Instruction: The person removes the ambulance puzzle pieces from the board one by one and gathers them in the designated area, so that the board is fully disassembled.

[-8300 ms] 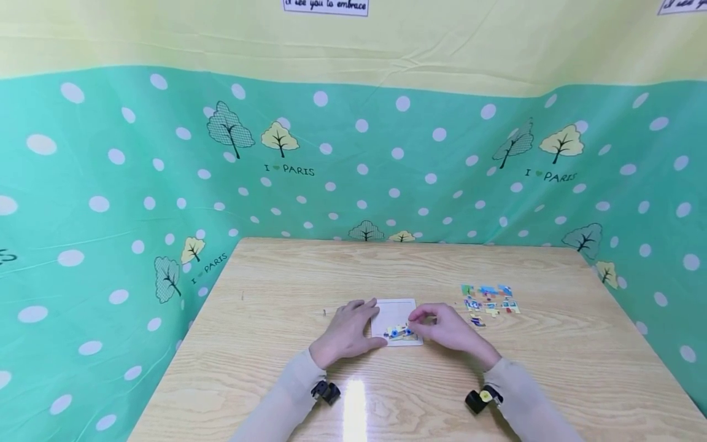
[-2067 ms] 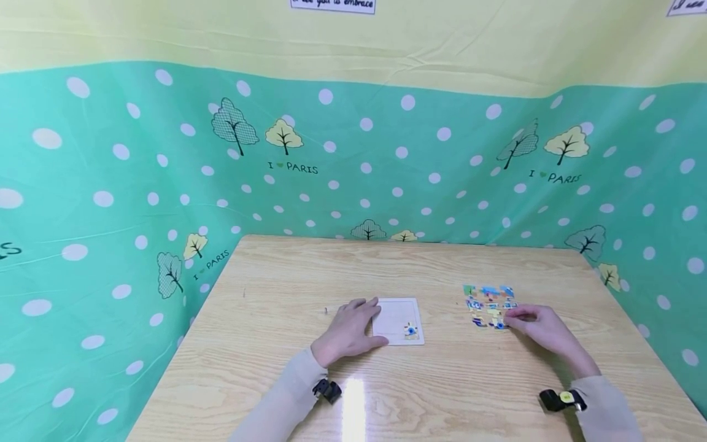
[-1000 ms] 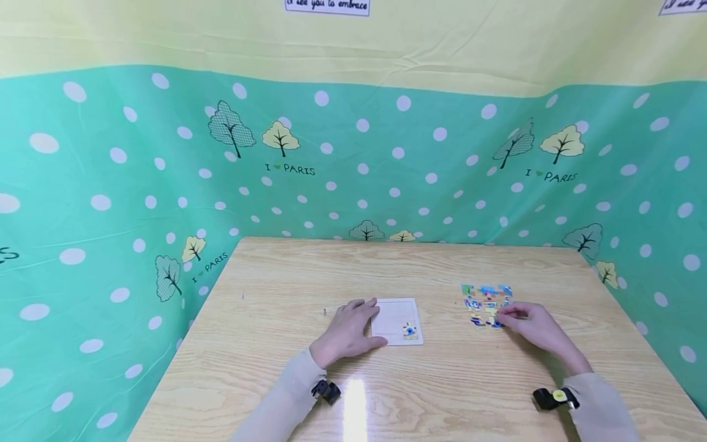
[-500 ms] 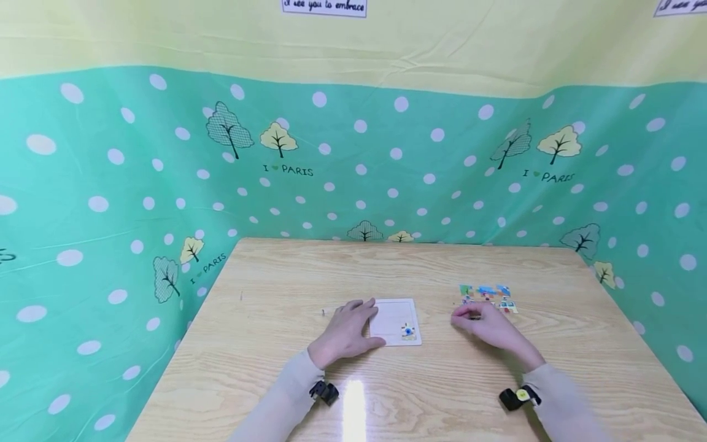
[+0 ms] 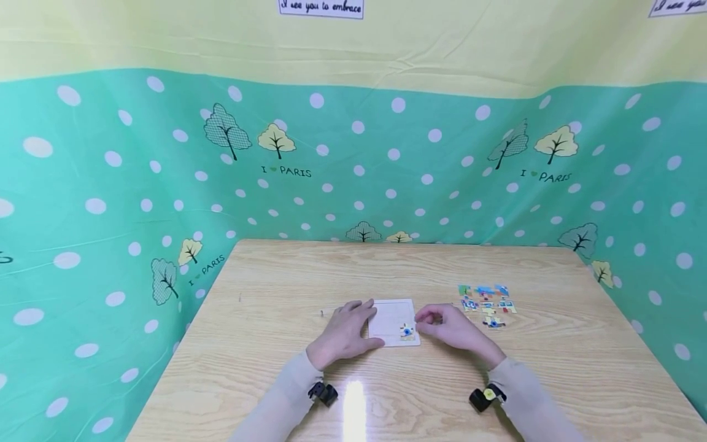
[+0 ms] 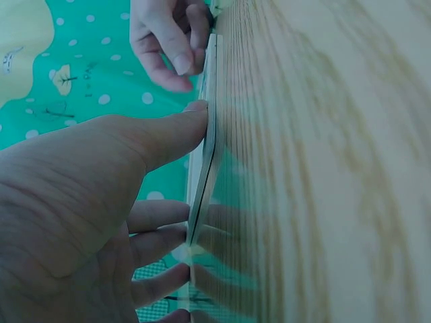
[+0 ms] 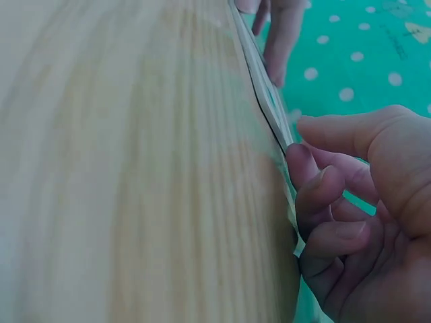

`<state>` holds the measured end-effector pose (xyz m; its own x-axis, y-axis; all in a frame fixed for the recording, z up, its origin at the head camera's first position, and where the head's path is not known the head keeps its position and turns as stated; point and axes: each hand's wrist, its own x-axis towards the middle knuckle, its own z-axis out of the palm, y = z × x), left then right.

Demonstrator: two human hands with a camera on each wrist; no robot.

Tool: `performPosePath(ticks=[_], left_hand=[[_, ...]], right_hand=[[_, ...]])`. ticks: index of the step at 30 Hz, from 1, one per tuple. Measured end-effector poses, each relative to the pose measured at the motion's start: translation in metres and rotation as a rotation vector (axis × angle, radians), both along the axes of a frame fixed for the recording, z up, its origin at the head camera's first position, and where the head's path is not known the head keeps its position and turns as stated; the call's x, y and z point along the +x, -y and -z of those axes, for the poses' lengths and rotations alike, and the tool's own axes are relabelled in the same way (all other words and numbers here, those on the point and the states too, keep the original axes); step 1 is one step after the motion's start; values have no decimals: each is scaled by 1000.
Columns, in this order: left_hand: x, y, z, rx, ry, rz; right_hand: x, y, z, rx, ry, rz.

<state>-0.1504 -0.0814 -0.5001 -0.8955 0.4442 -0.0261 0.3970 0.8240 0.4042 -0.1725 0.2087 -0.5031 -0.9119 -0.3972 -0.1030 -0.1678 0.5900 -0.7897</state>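
A flat white puzzle tray [image 5: 389, 313] lies mid-table, with one jigsaw piece [image 5: 407, 331] showing a blue wheel in its near right corner. My left hand [image 5: 343, 331] rests along the tray's left side, fingers spread and nearly straight. In the left wrist view its thumb [image 6: 178, 131] presses the tray edge and the fingertips touch the side. My right hand [image 5: 448, 324] is at the tray's right edge, beside the piece. Seen from the right wrist, thumb and forefinger stand slightly apart, the other fingers loosely bent, and no piece shows between them.
Several colourful jigsaw pieces [image 5: 486, 290] lie in rough rows on the wooden table [image 5: 293, 270], right of the tray. A tiny dark bit [image 5: 322, 314] lies left of it. A green dotted cloth [image 5: 309, 202] hangs behind and at both sides.
One wheel piece has left the tray and joined the group at right, where the nearest pieces now sit close together. My right hand has come back left to the tray; my left hand stays put.
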Motion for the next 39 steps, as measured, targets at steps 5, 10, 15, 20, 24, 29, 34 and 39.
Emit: performPosePath(ticks=[5, 10, 15, 20, 24, 29, 34, 39], left_hand=[[-1, 0, 0, -5, -5, 2], [-1, 1, 0, -9, -5, 6], [-1, 1, 0, -4, -7, 8], [-1, 1, 1, -3, -11, 6], [-1, 1, 1, -4, 1, 3], [0, 0, 1, 1, 6, -1], [0, 1, 0, 3, -2, 0], [0, 0, 0, 2, 1, -1]], right_hand=[[-2, 13, 2, -3, -21, -38], [-1, 20, 5, 22, -49, -45], [0, 21, 6, 23, -53, -42], [0, 21, 5, 24, -42, -43], [1, 20, 5, 25, -31, -55], [2, 19, 4, 38, -37, -68], [2, 20, 3, 37, -42, -68], [0, 20, 5, -30, -12, -38]])
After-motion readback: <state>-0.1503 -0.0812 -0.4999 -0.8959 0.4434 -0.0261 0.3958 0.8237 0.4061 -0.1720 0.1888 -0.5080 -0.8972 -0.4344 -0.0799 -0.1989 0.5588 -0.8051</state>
